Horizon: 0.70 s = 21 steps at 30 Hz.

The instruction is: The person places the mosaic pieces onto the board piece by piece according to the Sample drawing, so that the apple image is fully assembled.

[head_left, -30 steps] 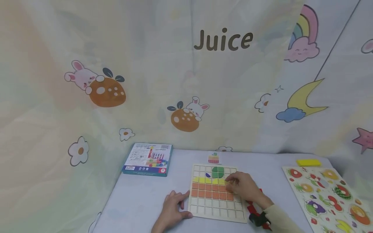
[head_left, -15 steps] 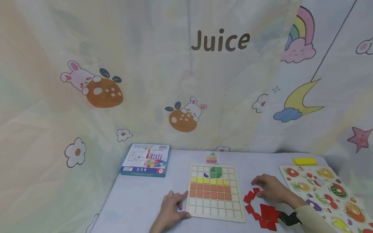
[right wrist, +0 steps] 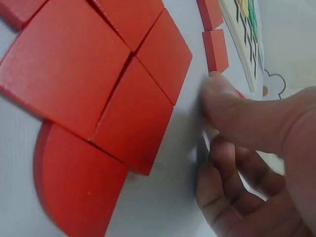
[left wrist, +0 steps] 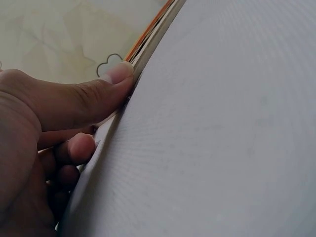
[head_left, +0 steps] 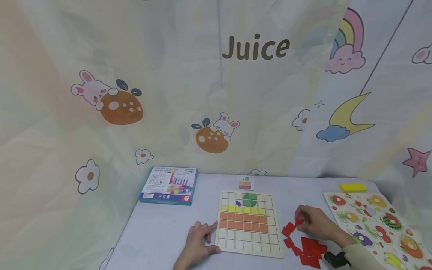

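A pale gridded board (head_left: 243, 246) lies on the table, with green, blue, yellow and orange pieces set in its upper rows. My left hand (head_left: 199, 242) rests at its left side, index fingertip and thumb touching the edge. In the left wrist view, the thumb (left wrist: 94, 96) presses on that edge while the other fingers are bent below. Right of the board, my right hand (head_left: 315, 224) pinches a small red tile (head_left: 298, 222) between thumb and fingers, low over the table. Its fingers mostly hide this tile in the right wrist view.
Several red tiles (head_left: 308, 245) lie beside the right hand, some small ones in a curved line. A picture card (head_left: 246, 183) stands behind the board. A boxed set (head_left: 168, 185) is at back left, a fruit puzzle board (head_left: 369, 221) and yellow block (head_left: 353, 187) at right.
My right hand has left the board's upper right and moved right to the red tiles. Its fingers have come together on a small one. The left hand keeps its place at the board's edge.
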{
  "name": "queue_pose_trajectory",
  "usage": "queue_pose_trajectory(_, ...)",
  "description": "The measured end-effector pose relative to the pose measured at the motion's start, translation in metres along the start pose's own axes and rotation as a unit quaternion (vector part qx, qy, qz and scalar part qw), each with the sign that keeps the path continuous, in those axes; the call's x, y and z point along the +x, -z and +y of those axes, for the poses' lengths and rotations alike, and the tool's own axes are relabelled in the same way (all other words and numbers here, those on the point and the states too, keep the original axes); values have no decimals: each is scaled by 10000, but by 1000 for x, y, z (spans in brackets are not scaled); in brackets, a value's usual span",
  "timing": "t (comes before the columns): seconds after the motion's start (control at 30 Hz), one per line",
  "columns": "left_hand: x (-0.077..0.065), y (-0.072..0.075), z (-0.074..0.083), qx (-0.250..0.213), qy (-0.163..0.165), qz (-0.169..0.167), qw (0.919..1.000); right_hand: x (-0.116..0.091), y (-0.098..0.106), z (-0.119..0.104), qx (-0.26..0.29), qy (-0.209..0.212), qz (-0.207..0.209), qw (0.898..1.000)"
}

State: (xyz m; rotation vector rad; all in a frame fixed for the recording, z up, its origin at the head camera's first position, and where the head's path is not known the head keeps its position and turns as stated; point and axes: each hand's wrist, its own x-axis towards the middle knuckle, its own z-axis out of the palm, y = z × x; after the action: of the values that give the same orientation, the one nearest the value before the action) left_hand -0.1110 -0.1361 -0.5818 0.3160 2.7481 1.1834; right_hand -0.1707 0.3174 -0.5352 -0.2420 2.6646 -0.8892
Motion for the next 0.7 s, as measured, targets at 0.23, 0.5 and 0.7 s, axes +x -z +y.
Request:
queue_pose_trajectory(0.23, -1, 1, 1, -17, 14, -42, 10000, -4, -1, -5, 126, 343, -12, 9993)
queue_pose_trajectory(0.5, -1, 0, 1, -20, 51, -39, 10000, -3, -7, -24, 724, 550, 542, 9944)
queue_pose_trajectory(0.7, -1, 1, 2, -2, 15, -21, 10000, 0, -25, -48, 1219, 323, 377, 9913)
